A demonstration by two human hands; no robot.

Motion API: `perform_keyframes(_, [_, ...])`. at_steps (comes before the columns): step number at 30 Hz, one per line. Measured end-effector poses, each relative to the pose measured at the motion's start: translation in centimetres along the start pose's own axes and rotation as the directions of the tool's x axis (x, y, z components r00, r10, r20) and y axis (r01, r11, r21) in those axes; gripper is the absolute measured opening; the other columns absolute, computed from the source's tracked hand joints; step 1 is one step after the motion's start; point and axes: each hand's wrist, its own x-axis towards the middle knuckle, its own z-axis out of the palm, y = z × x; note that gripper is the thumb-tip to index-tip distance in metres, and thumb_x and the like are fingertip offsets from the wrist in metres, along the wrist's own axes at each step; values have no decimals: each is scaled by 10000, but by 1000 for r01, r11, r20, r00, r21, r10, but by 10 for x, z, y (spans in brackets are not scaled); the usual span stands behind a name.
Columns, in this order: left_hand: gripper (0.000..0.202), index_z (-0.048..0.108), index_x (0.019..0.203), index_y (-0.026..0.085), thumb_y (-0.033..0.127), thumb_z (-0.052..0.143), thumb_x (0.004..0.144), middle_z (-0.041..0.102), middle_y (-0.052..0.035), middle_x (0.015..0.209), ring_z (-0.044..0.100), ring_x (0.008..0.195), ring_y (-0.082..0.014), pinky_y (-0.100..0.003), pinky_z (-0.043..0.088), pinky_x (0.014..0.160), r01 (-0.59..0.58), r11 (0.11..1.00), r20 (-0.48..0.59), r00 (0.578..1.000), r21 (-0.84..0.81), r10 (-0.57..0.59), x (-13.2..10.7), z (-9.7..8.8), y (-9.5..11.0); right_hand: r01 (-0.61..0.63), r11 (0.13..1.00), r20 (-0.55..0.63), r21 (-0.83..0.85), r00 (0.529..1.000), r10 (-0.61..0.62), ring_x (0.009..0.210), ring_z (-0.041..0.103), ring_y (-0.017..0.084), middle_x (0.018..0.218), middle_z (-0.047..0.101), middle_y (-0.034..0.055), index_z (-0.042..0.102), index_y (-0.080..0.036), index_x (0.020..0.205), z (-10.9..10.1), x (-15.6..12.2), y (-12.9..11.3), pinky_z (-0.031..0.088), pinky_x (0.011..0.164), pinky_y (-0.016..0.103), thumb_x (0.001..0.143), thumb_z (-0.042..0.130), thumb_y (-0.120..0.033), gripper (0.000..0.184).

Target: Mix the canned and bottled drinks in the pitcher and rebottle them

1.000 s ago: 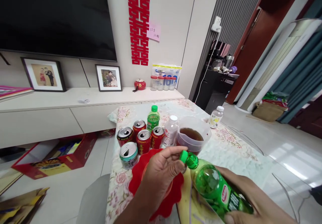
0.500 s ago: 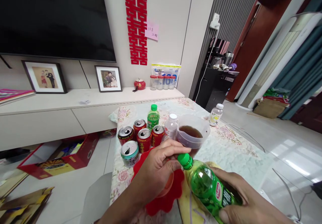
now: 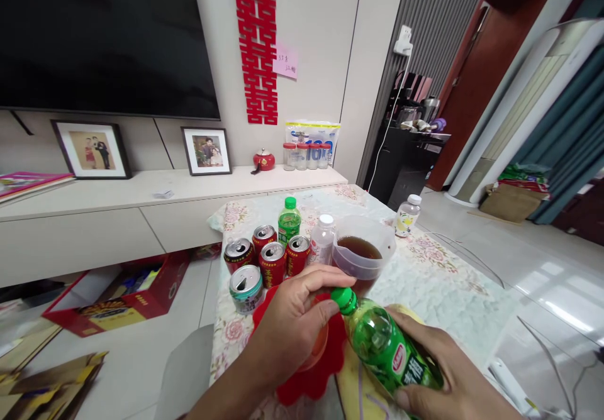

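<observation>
My right hand (image 3: 443,360) is wrapped around a green-labelled plastic drink bottle (image 3: 384,338), which leans with its neck toward the left. At its neck, my left hand (image 3: 295,316) pinches the green bottle cap (image 3: 344,300) between thumb and fingers. Under my left hand is a red scalloped tray (image 3: 336,360) with an orange round container (image 3: 318,351) in it, partly hidden. A yellow cloth (image 3: 352,388) lies beneath the bottle. Just beyond my hands stands a clear plastic jug (image 3: 387,250) holding brown liquid.
Several opened drink cans (image 3: 272,263) cluster on the left of the flowered tablecloth (image 3: 438,294). Behind them are an upright green-capped bottle (image 3: 289,220) and a white-capped bottle (image 3: 323,241). Another white-capped bottle (image 3: 407,217) stands to the right. A low cabinet (image 3: 189,197) runs along the wall.
The bottle and my right hand have shifted slightly left and down in view. My left hand stays at the cap. The whole view has moved a little.
</observation>
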Motion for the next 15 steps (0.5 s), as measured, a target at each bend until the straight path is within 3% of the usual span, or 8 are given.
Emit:
perform_keyframes(4, [256, 847, 1058, 234, 324, 793, 825, 701, -99, 1272, 665, 1207, -289, -464, 556, 1060, 15, 997, 6, 1000, -77, -15, -1, 0, 0, 25, 1000, 25, 19, 999, -25, 995, 722, 350, 1144, 771, 108, 762, -247, 1344, -1, 7, -18, 579, 985, 523, 680, 778, -464, 699])
perform_keyframes(8, [142, 869, 925, 261, 296, 777, 823, 736, -66, 1074, 691, 1057, -249, -447, 553, 1029, 5, 1000, -41, 999, 20, -4, -2, 1, 0, 47, 999, -21, 5, 999, -47, 1040, 732, 378, 1171, 774, 119, 766, -250, 1335, 5, 8, -13, 603, 933, 519, 654, 774, -407, 699])
perform_keyframes(13, [454, 758, 1300, 277, 263, 737, 847, 776, -77, 1217, 703, 1191, -272, -442, 552, 1049, 100, 986, 28, 995, -135, -97, -4, -3, 1, 78, 997, -42, 12, 996, -78, 1101, 738, 407, 1274, 770, 127, 733, -261, 1403, 9, 6, -10, 624, 916, 517, 678, 751, -411, 741])
perform_keyframes(15, [542, 709, 1380, 289, 316, 768, 842, 713, -94, 1379, 681, 1240, -296, -429, 557, 1032, 88, 993, 52, 995, -82, -84, -5, -6, 5, 89, 995, -44, 43, 995, -87, 1115, 741, 405, 1318, 760, 113, 727, -274, 1413, 10, 6, -11, 626, 937, 504, 680, 763, -421, 748])
